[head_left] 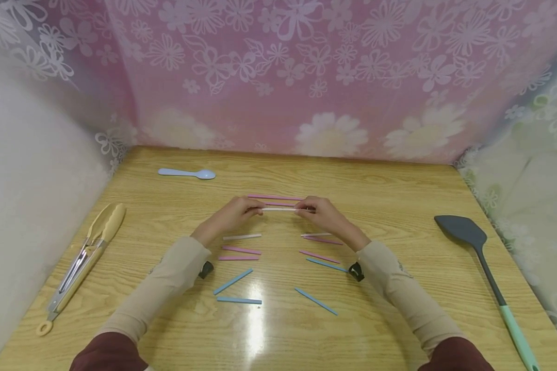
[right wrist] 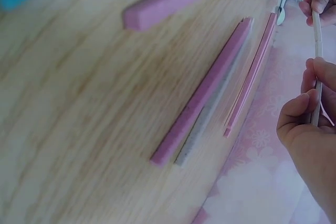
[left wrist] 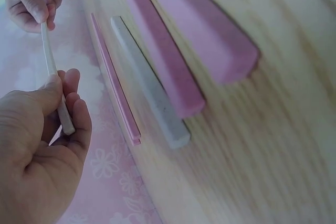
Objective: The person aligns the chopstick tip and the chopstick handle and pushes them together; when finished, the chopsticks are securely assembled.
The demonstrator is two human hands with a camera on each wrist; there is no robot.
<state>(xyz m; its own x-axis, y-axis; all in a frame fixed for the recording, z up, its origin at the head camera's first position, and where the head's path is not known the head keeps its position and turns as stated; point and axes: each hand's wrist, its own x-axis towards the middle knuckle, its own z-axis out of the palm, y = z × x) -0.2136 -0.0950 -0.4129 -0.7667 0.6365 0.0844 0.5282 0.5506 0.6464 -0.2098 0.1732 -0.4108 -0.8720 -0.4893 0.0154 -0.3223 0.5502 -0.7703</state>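
Both hands hold one thin, straight white stick (head_left: pixel 279 209) level across the middle of the table. My left hand (head_left: pixel 239 210) pinches its left end between thumb and fingers, and my right hand (head_left: pixel 324 213) pinches the right end. In the left wrist view, the end of the held stick (left wrist: pixel 65 116) pokes out past the left fingers. Just beyond it, two long pink sticks (head_left: pixel 274 197) lie side by side on the table. Near the left forearm lie a white stick (head_left: pixel 242 237) and pink sticks (head_left: pixel 239 258); by the right forearm, another white stick (head_left: pixel 314 235) touches a pink stick (head_left: pixel 325 240).
Blue sticks (head_left: pixel 239 300) lie closer to the front, with another blue stick (head_left: pixel 316 301) on the right. Tongs (head_left: pixel 85 260) rest at the left, a pale blue spoon (head_left: pixel 185 173) at the back left, a spatula (head_left: pixel 480 252) at the right. Flowered cloth (head_left: pixel 278 118) borders the table.
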